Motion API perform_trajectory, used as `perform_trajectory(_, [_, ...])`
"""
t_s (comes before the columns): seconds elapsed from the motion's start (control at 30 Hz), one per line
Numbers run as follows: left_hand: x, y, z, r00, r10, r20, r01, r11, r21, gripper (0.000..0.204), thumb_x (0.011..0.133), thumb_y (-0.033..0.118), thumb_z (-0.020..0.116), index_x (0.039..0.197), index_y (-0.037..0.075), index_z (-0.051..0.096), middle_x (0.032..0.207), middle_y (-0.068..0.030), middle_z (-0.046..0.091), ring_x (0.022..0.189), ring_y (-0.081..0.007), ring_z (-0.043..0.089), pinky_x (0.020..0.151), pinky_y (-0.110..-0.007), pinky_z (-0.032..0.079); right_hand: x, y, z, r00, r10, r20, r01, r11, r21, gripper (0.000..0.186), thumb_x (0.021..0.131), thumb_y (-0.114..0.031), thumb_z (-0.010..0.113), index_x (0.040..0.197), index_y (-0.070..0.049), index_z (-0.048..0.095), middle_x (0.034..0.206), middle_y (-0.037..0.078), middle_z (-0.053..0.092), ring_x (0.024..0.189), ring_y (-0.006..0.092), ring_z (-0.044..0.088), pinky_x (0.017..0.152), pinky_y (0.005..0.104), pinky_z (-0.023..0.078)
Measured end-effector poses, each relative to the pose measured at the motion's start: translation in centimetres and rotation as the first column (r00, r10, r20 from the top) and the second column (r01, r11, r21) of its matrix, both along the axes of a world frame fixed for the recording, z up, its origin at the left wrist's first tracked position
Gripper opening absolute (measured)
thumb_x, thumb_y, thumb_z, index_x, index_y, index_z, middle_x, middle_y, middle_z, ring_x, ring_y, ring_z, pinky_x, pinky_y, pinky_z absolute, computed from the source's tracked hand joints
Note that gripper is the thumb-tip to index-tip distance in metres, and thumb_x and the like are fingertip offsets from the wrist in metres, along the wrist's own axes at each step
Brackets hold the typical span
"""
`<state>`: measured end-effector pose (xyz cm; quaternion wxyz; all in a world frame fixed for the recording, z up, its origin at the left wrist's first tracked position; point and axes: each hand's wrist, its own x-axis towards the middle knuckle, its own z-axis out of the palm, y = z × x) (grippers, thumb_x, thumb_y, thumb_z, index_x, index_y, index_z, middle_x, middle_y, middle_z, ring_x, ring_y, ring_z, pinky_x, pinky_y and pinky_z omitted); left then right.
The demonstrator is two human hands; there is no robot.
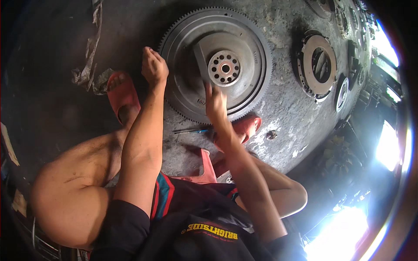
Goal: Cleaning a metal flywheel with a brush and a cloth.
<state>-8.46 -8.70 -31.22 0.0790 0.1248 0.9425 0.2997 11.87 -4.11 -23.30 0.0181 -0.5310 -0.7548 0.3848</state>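
A large grey flywheel (244,93) with a toothed rim lies flat on the floor in front of me. Its raised centre hub (226,68) has a ring of bolt holes. My right hand (216,103) is over the near part of the flywheel, fingers closed on a flat grey strip (200,60). This strip reaches away from the hand along the left side of the hub; motion smears it, and its exact kind is unclear. At the toothed rim's left edge is my left hand (154,66), fingers curled closed. Whatever it may hold is hidden.
A pressure plate (307,82) and a smaller ring (342,94) lie to the right, with more round parts beyond. A thin blue-and-black tool (191,131) lies near my right foot. A small metal piece (271,135) and crumpled plastic (89,65) are on the floor.
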Motion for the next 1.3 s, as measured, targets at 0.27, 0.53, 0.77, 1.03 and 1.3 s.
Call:
perform_trajectory(0.27, [0.3, 0.3, -0.4, 0.999, 0.032, -0.005, -0.032, 0.999, -0.003, 0.022, 0.101, 0.023, 0.036, 0.102, 0.007, 0.051, 0.096, -0.0166, 0.063, 0.09, -0.0405, 0.062, 0.073, -0.052, 0.049, 6.1, -3.3, 0.0, 0.973, -0.112, 0.202, 0.135, 0.986, -0.102, 0.048, 0.1, -0.042, 0.044, 0.098, 0.002, 0.065, 0.086, 0.034, 0.062, 0.093, 0.0513, 0.059, 0.079, 0.0553, 0.045])
perform_trajectory(0.53, [-0.4, -0.4, -0.4, 1.0, 0.01, 0.007, -0.01, 1.0, -0.015, 0.023, 0.101, 0.024, 0.037, 0.105, 0.006, 0.051, 0.099, -0.0185, 0.064, 0.093, -0.0416, 0.062, 0.076, -0.052, 0.049, 2.0, -0.1, 0.8, 0.971, -0.079, 0.228, 0.135, 0.962, -0.238, 0.056, 0.099, -0.047, 0.045, 0.091, 0.004, 0.065, 0.087, 0.032, 0.065, 0.091, 0.0526, 0.06, 0.082, 0.056, 0.047])
perform_trajectory(0.77, [0.0, 0.8, -0.5, 0.997, -0.016, -0.081, 0.02, 0.999, 0.05, 0.022, 0.1, 0.023, 0.042, 0.105, 0.003, 0.051, 0.102, -0.0198, 0.061, 0.095, -0.0402, 0.061, 0.077, -0.051, 0.049, 22.9, 1.0, 0.3, 0.945, -0.105, 0.311, 0.142, 0.985, -0.101, 0.052, 0.102, -0.045, 0.036, 0.091, -0.004, 0.068, 0.071, 0.013, 0.063, 0.071, 0.0277, 0.059, 0.076, 0.0378, 0.047])
perform_trajectory(1.03, [2.1, -0.5, 2.4, 0.864, -0.302, -0.403, 0.336, 0.942, 0.013, 0.039, 0.094, 0.018, 0.055, 0.129, 0.007, 0.045, 0.138, -0.0135, 0.046, 0.123, -0.0331, 0.048, 0.093, -0.05, 0.038, 15.8, -0.6, 4.6, 0.98, -0.168, -0.102, 0.192, 0.932, 0.308, 0.062, 0.09, -0.015, 0.061, 0.148, -0.014, 0.038, 0.101, 0.019, 0.062, 0.088, 0.0332, 0.062, 0.083, 0.0394, 0.047])
perform_trajectory(1.3, [3.8, 1.2, 2.3, 0.787, -0.518, -0.335, 0.433, 0.851, -0.298, 0.053, 0.097, 0.031, 0.049, 0.144, 0.01, 0.037, 0.153, -0.0041, 0.035, 0.136, -0.0306, 0.036, 0.105, -0.052, 0.033, 11.3, 1.6, 0.7, 0.944, -0.256, -0.208, 0.295, 0.937, 0.186, 0.071, 0.087, -0.002, 0.054, 0.152, -0.019, 0.03, 0.095, 0.028, 0.065, 0.071, 0.0456, 0.065, 0.06, 0.0487, 0.05])
